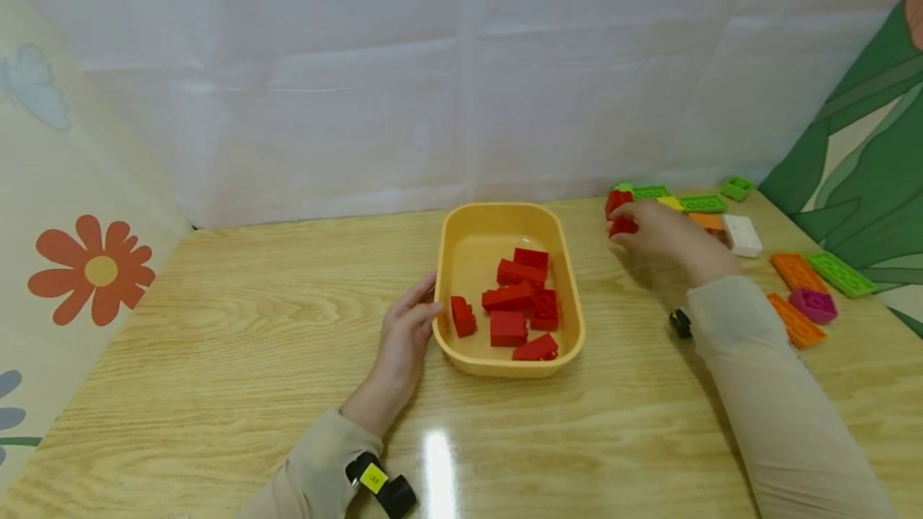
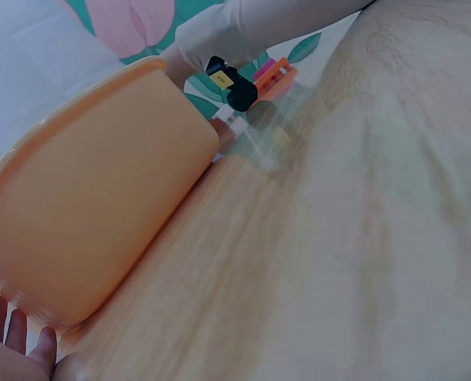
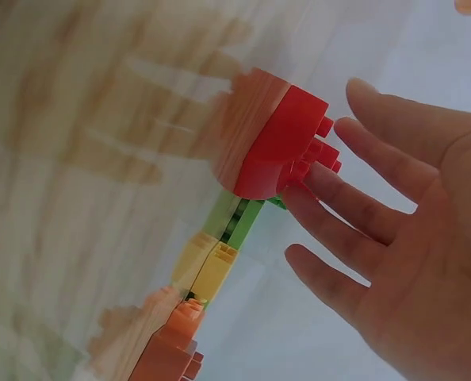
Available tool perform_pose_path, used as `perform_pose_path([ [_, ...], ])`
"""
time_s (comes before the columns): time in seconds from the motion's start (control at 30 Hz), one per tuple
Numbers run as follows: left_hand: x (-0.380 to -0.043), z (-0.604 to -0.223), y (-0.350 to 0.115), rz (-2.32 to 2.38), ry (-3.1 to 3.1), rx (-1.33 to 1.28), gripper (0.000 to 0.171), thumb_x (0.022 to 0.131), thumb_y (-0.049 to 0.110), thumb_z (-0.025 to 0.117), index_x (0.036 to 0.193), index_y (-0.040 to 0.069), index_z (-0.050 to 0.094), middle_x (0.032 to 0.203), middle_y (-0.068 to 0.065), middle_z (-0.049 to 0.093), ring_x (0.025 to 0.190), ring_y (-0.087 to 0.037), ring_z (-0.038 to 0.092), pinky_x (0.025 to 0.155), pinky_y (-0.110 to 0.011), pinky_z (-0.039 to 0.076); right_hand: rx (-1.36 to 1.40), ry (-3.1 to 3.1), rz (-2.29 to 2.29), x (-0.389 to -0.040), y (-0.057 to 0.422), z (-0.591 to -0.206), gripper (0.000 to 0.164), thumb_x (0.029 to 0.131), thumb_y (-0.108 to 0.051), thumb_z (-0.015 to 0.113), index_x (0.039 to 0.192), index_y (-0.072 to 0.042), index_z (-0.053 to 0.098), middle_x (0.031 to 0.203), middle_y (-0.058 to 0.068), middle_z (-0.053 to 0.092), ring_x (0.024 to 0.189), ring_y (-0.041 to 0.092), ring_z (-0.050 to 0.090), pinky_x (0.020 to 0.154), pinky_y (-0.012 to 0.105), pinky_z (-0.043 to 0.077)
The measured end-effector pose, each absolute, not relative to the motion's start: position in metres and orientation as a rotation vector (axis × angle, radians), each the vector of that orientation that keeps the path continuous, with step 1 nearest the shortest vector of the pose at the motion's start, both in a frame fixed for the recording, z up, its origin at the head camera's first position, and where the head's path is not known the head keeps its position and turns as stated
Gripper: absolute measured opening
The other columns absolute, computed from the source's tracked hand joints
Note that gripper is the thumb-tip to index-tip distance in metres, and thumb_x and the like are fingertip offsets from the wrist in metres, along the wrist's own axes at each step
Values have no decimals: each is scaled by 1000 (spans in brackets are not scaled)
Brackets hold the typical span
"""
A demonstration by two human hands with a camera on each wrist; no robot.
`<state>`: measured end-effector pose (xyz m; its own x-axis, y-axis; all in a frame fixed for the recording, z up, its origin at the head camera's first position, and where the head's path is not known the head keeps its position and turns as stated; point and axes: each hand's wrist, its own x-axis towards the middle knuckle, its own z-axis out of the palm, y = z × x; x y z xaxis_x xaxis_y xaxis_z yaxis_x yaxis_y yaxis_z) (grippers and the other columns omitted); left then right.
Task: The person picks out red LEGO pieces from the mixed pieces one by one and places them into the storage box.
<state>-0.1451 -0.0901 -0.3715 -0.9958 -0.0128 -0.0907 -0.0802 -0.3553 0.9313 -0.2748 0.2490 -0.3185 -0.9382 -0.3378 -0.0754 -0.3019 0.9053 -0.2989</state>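
Observation:
A yellow plastic tub (image 1: 510,368) stands mid-table with several red toy building bricks (image 1: 508,297) loose inside. My left hand (image 1: 405,335) rests against its left side, the fingers spread along the outer wall (image 2: 101,206) in the left wrist view. On the far right, my right hand (image 1: 659,229) reaches over a red brick (image 1: 623,227) with another red piece (image 1: 617,200) just behind. The right wrist view shows a curved red brick (image 3: 279,147) by its studs near the fingertips of the right hand (image 3: 410,206); those fingers are spread and fairly straight, with the thumb apart from the brick.
Beyond and right of my right hand lie green plates (image 1: 703,203), a yellow brick (image 1: 671,203), a white brick (image 1: 742,235), orange plates (image 1: 796,320), a magenta brick (image 1: 813,305) and a long green plate (image 1: 840,274). A white cloth wall (image 1: 324,102) borders the table's back edge.

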Motion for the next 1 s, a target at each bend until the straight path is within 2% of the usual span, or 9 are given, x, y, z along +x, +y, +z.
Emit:
perform_pose_path([
  [0.33, -145, -372, -90, 2552, 1764, -125, 54, 84, 1, 48, 138, -1, 45, 147, -20, 43, 123, -20, 48, 92, -15, 45, -542, 2923, -309, -277, 249, -319, 38, 87, -9, 57, 118, 13, 57, 115, 37, 61, 97, 41, 57, 84, 57, 50],
  [0.6, -144, -371, -89, 2547, 1766, -126, 55, 83, 1, 49, 138, -1, 45, 147, -20, 43, 125, -22, 47, 101, -23, 41, -438, 2886, -347, -265, 242, -317, 31, 87, -8, 56, 115, 4, 61, 115, 29, 62, 98, 35, 56, 85, 55, 50],
  [0.77, -144, -370, -89, 2547, 1761, -128, 55, 83, 2, 49, 138, 0, 44, 148, -19, 42, 125, -21, 47, 95, -18, 44, -469, 2895, -252, -264, 237, -316, 27, 83, -5, 58, 108, 2, 63, 104, 24, 64, 88, 31, 53, 79, 49, 49],
  [1.0, -143, -370, -90, 2544, 1762, -117, 54, 84, 2, 48, 138, -1, 45, 147, -20, 43, 124, -22, 48, 91, -16, 45, -456, 2897, -237, -263, 235, -315, 24, 81, -6, 58, 104, -1, 64, 101, 22, 65, 86, 30, 54, 77, 48, 49],
])
